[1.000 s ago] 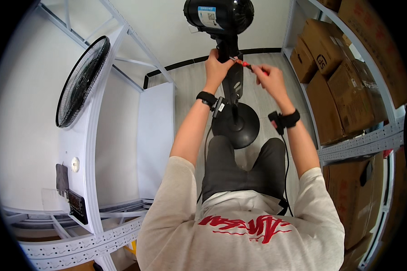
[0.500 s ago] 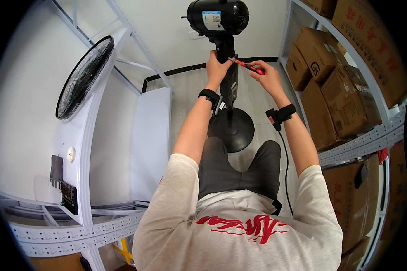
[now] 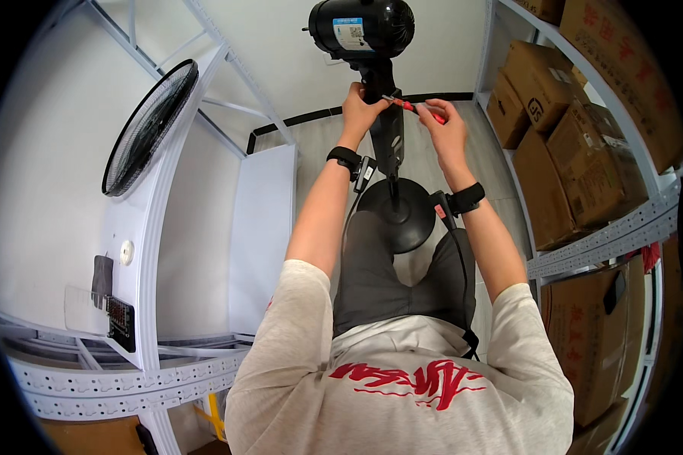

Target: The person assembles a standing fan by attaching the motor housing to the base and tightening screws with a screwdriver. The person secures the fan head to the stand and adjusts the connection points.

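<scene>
A black pedestal fan with its blades off stands in front of me, its motor housing [image 3: 363, 29] on top and its round base [image 3: 396, 216] on the floor before my knees. My left hand [image 3: 361, 114] is closed around the neck [image 3: 378, 80] just below the housing. From the right, my right hand [image 3: 446, 130] grips the handle end of a red and black screwdriver [image 3: 408, 106]. Its shaft points left at the neck, close to my left thumb. Whether the tip sits in a screw is too small to tell.
A wire-guarded fan head [image 3: 150, 127] leans on the white shelf at left, with a white round piece [image 3: 127, 252] and a small circuit-like board [image 3: 120, 322] nearer me. Cardboard boxes [image 3: 558, 152] fill the right rack. A cable [image 3: 464, 280] hangs from my right wrist strap.
My right hand has turned at the wrist and its forearm has swung inward, fingers still at the screwdriver's handle. My left hand keeps its place on the neck. The whole view has shifted slightly.
</scene>
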`<state>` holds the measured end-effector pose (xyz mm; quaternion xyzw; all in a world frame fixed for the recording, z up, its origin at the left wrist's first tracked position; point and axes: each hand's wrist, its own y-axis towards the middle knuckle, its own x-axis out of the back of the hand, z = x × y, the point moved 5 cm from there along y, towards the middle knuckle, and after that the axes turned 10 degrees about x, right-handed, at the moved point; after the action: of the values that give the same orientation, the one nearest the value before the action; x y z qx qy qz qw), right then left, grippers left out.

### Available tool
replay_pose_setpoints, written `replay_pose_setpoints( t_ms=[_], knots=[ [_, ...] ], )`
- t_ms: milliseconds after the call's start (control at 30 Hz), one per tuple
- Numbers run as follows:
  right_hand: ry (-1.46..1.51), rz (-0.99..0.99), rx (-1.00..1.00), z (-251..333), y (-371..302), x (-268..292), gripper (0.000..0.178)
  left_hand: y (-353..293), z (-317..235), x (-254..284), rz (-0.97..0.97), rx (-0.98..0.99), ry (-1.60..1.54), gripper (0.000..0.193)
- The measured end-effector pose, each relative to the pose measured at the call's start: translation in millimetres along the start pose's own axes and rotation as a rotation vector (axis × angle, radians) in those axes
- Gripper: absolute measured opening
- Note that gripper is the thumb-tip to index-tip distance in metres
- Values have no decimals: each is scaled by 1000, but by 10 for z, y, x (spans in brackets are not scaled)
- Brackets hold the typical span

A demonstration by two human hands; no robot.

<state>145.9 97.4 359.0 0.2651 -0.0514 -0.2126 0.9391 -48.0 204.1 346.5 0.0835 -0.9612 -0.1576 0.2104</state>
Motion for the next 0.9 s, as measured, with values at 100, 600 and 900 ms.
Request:
replay_pose_setpoints(
  t_ms=[100,600,900],
  knots=[
    [-137,133,-191,173,-97,22,28,3,-8,62,43,7,34,58],
    [-525,355,-101,25,-109,77,23,-25,64,-134,76,-6,-180,62],
    [-278,263,-425,181,-92,128,29,-106,-25,-103,44,-36,-168,58]
  ],
)
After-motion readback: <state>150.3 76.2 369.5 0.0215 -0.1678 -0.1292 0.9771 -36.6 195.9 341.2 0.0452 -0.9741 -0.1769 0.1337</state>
